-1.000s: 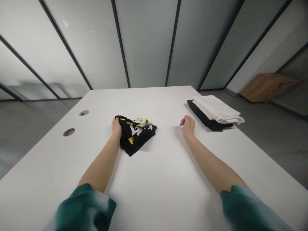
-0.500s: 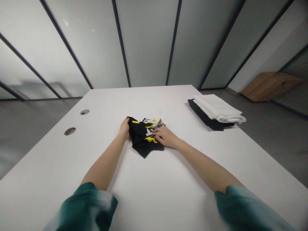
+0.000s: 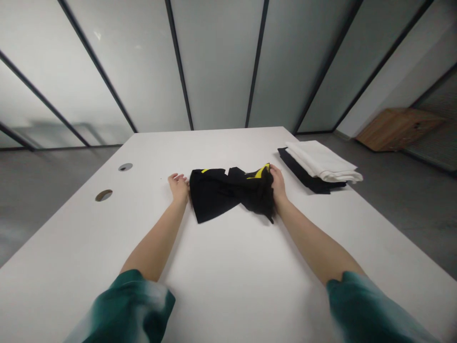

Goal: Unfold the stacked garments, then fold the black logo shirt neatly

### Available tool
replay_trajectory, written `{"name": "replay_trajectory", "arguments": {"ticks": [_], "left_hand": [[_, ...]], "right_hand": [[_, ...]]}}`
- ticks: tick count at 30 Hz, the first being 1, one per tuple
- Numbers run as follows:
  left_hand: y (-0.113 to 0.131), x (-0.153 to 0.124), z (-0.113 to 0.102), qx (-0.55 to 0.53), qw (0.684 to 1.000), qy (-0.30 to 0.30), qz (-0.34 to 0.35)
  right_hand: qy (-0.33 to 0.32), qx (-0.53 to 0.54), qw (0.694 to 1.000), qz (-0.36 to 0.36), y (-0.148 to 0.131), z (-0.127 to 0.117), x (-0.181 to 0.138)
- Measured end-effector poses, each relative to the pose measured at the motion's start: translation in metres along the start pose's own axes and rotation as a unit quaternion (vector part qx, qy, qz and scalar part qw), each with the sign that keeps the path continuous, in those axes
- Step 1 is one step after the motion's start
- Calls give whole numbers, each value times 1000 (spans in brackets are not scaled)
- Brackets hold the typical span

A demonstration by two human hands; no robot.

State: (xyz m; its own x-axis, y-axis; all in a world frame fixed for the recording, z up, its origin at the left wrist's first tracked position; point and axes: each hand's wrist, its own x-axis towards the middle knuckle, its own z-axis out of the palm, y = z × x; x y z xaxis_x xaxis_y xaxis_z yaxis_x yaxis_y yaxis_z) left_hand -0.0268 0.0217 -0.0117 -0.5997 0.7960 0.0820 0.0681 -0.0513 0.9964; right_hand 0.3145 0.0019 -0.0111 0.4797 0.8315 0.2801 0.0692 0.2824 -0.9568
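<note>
Right hand [image 3: 278,185] grips the black cloth [image 3: 221,193], fingertips lost behind it, short of the far edge of the worktop [image 3: 235,271]. Left hand [image 3: 179,187] open at the other end, contact hard to call!

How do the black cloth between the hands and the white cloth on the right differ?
Look: the black cloth shows yellow marks; the white cloth looks plain.
Pose: the black cloth is uneven and gathered at its right end; the white cloth is folded, atop a dark cloth.
Contact: the right hand holds the black cloth; no hand touches the white cloth.
Shared: both are fabric.
</note>
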Motion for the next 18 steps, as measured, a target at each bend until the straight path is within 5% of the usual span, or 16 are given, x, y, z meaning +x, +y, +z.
{"name": "replay_trajectory", "arguments": {"ticks": [2, 5, 9, 12, 14, 18], "left_hand": [[-1, 4, -5, 33, 996, 21, 83], [3, -6, -6, 134, 962, -97, 219], [8, -35, 4, 284, 820, -354, 348], [9, -49, 9, 370, 731, -427, 383], [11, -51, 9, 420, 710, -416, 383], [20, -45, 7, 504, 705, -351, 354]], "right_hand": [[42, -38, 998, -19, 4, 2, -5], [41, -122, 991, -41, 11, -1, -6], [60, -263, 963, -28, 17, -16, 5], [118, -298, 938, -133, 12, -22, 6], [58, -292, 932, -207, 6, -19, -1], [-232, -329, 879, -255, -3, -4, -20]]}}
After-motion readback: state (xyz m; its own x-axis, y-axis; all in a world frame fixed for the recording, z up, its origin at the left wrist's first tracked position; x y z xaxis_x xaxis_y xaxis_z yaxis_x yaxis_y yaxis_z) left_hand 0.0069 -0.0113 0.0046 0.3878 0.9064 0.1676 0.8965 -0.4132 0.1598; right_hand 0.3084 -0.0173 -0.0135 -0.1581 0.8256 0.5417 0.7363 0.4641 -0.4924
